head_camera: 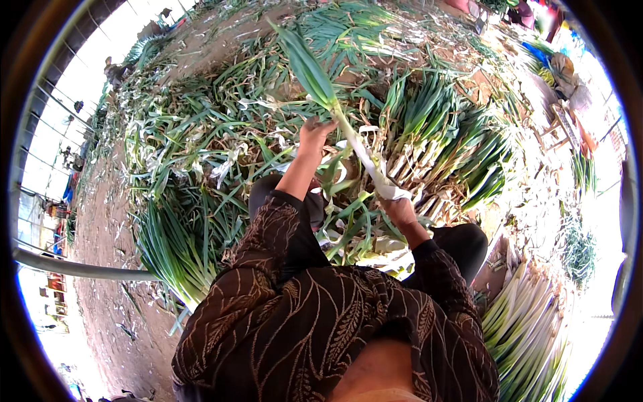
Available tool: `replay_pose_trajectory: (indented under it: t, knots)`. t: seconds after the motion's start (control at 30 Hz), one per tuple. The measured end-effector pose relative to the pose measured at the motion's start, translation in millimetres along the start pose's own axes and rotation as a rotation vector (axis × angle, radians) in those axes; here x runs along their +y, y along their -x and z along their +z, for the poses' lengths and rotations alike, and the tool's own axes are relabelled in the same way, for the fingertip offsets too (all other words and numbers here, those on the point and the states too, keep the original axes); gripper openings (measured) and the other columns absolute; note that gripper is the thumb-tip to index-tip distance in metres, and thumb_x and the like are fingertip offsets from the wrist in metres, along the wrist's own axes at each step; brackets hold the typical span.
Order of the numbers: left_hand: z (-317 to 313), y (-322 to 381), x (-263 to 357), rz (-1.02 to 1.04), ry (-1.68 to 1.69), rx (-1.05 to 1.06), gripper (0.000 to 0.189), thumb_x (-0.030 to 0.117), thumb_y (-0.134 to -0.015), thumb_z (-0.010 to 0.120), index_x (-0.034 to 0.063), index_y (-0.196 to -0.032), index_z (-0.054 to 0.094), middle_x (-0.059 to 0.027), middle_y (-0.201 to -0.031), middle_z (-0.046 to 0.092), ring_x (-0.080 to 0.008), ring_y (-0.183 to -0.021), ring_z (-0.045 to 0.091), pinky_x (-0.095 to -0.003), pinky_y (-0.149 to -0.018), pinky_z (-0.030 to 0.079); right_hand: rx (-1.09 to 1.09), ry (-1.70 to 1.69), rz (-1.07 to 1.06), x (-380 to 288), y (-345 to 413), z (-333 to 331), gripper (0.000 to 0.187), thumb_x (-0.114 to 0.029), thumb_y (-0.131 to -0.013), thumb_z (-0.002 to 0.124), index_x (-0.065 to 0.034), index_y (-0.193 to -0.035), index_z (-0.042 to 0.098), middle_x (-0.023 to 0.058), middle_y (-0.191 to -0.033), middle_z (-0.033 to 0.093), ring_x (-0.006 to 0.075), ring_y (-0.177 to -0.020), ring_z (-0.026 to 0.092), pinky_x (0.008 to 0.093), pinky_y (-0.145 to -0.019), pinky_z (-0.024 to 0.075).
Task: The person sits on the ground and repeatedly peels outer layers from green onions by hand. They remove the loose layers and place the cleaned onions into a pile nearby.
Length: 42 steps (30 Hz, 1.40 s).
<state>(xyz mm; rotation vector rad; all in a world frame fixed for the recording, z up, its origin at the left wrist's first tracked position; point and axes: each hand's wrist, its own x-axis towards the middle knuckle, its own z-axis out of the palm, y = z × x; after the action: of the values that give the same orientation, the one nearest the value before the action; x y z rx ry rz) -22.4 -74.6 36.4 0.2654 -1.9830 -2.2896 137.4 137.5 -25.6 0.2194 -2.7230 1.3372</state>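
A long green onion stalk (pixel 358 145) slants across the middle in front of me, its green leaves up and its white end down at the right. My right hand (pixel 399 208) grips the white lower end. My left hand (pixel 316 131) is beside the stalk just below where the leaves begin, its fingertips near the stem; whether they pinch a loose leaf or the stem is not clear. Peeled and torn leaves (pixel 346 201) lie below, between my knees. A pile of untrimmed green onions (pixel 427 130) lies just beyond my right hand.
Leaf waste (pixel 216 115) covers the ground ahead and to the left. A bunch of green onions (pixel 176 251) lies by my left side, near a curved pipe (pixel 85 266). Cleaned stalks (pixel 527 321) lie at the right. A wooden stool (pixel 565 125) stands farther off at the right.
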Motion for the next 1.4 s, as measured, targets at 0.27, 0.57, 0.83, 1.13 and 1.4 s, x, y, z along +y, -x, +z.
replay_pose_trajectory:
  t: [0.27,0.57,0.83,1.13,1.4]
  knots:
    - [6.1,0.7,8.2,0.160,0.371,-0.004,0.016,-0.003,-0.073,0.069,-0.0005,-0.088,0.063,-0.0038,-0.081,0.063,-0.0137,-0.070,0.060,-0.0292,-0.060,0.049,-0.239,-0.492,0.028,-2.8,-6.1,-17.2,0.064,-0.010,-0.081,0.063,-0.0095,-0.139,0.034,0.0115,-0.113,0.061,0.0170,-0.094,0.058,0.0310,-0.079,0.0484]
    - [6.9,13.2,18.6,0.165,0.430,-0.016,0.014,-0.003,-0.072,0.069,0.0005,-0.081,0.060,-0.0041,-0.077,0.063,-0.0127,-0.065,0.057,-0.0268,-0.059,0.046,-0.163,-0.385,-0.027,-12.3,1.5,-14.6,0.057,-0.013,-0.085,0.060,-0.0027,-0.136,0.036,0.0189,-0.118,0.058,0.0231,-0.107,0.057,0.0320,-0.090,0.0433]
    - [15.4,19.1,13.6,0.311,0.439,-0.063,0.018,-0.007,-0.071,0.068,0.0026,-0.085,0.062,-0.0015,-0.081,0.063,-0.0121,-0.073,0.059,-0.0251,-0.069,0.046,0.023,-0.254,-0.046,-11.2,7.6,-5.5,0.054,-0.006,-0.082,0.056,-0.0044,-0.133,0.039,0.0210,-0.112,0.060,0.0343,-0.101,0.060,0.0354,-0.084,0.0478]
    - [27.4,95.8,-26.4,0.191,0.177,-0.377,0.022,-0.012,-0.071,0.062,0.0027,-0.086,0.062,-0.0070,-0.085,0.064,-0.0165,-0.079,0.061,-0.0299,-0.075,0.051,0.190,-0.040,-0.022,5.8,-7.8,-3.8,0.042,-0.008,-0.081,0.056,-0.0030,-0.123,0.051,0.0209,-0.098,0.064,0.0338,-0.085,0.065,0.0379,-0.071,0.0514]
    - [-2.6,181.7,-50.0,-0.800,0.401,-0.498,0.021,0.018,-0.086,0.061,0.0015,-0.098,0.059,-0.0079,-0.086,0.063,-0.0180,-0.073,0.063,-0.0322,-0.069,0.053,0.235,-0.478,0.151,14.9,-5.7,-28.4,0.020,-0.010,-0.082,0.058,0.0002,-0.100,0.058,0.0122,-0.083,0.064,0.0199,-0.075,0.060,0.0313,-0.067,0.0467]
